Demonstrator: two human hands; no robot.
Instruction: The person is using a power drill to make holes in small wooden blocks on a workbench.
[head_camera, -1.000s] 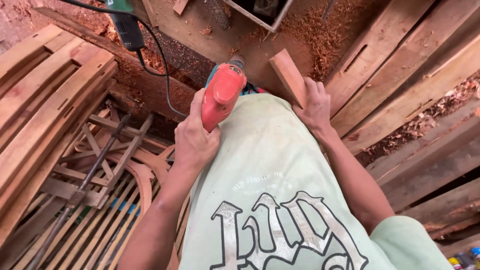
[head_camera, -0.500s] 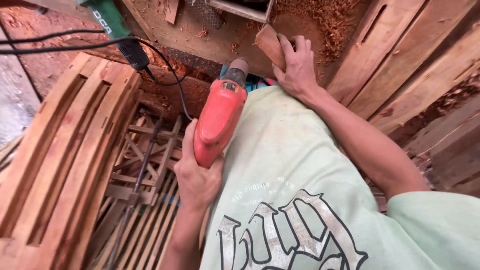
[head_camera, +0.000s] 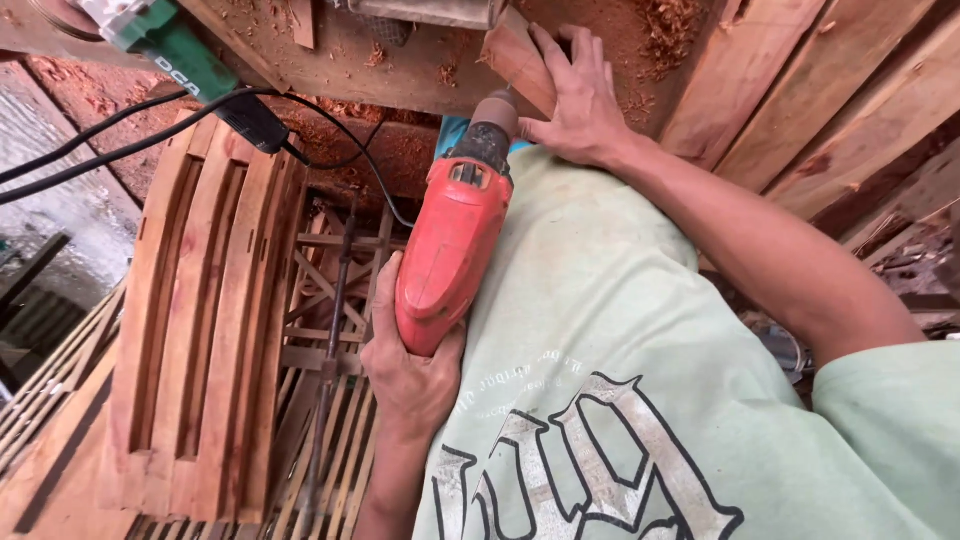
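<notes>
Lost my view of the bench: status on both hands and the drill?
Left hand gripping red drill, nose toward wood block. Right hand flat on the block, close beside the drill's nose. Black cord trails left, apart from the hands.

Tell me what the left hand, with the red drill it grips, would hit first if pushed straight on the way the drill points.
Probably the wood block that the right hand steadies: the drill in the left hand points at it, though depth is unclear.
</notes>
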